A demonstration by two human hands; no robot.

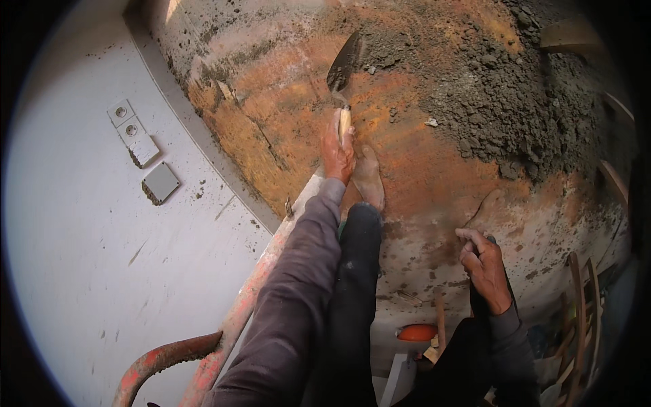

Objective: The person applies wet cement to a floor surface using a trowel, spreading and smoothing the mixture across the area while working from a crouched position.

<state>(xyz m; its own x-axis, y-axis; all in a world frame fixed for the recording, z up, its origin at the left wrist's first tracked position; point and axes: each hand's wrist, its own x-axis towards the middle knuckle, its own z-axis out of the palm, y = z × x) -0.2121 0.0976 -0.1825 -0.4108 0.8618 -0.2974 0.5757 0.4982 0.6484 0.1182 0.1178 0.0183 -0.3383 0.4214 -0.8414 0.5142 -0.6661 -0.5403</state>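
Note:
My left hand (338, 149) is closed around the pale wooden handle of a trowel (346, 64). Its pointed, dirty blade lies over the rust-brown board (291, 122), aimed toward the far side. To the right on this board is a heap of grey, crumbly mortar (522, 108); the blade is apart from the main heap. My right hand (485, 268) hovers near my right knee, fingers loosely bent and apart, with nothing visible in them. Just beside the left hand, my foot (368, 180) stands on the board.
A white wall at left carries sockets (127, 122) and a grey square cover plate (161, 182), both splashed with mortar. A scuffed red-and-white metal bar (234, 325) with a curved pipe (166, 356) runs beside my left arm. An orange object (417, 332) and wooden pieces (576, 325) lie lower right.

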